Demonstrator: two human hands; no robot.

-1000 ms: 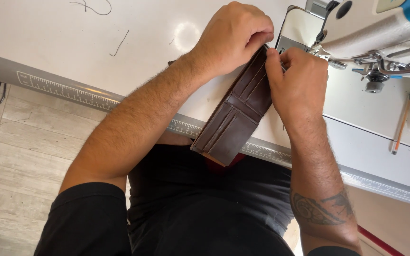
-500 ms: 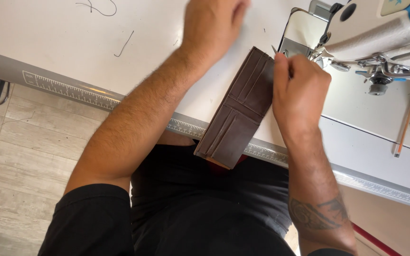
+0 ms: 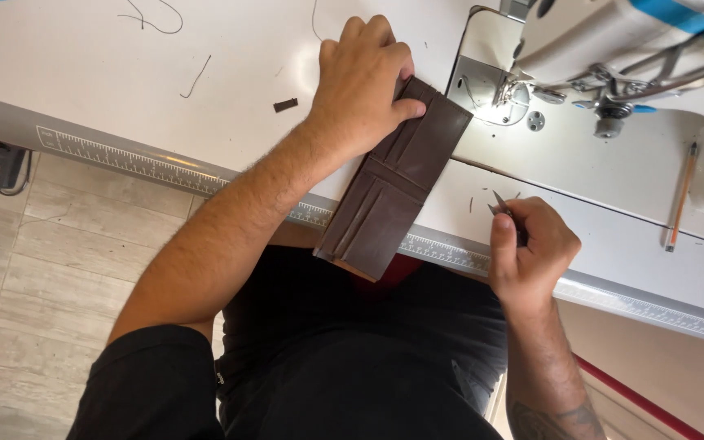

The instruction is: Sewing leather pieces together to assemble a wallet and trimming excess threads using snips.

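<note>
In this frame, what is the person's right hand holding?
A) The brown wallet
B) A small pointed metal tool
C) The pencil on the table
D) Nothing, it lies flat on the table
B: the right hand pinches a small pointed metal tool clear of the brown wallet, which the left hand presses down; the pencil lies untouched to the side.

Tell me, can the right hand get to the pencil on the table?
Probably yes. The right hand grips a small metal tool, and the pencil lies farther along the white table with bare surface between them.
</note>
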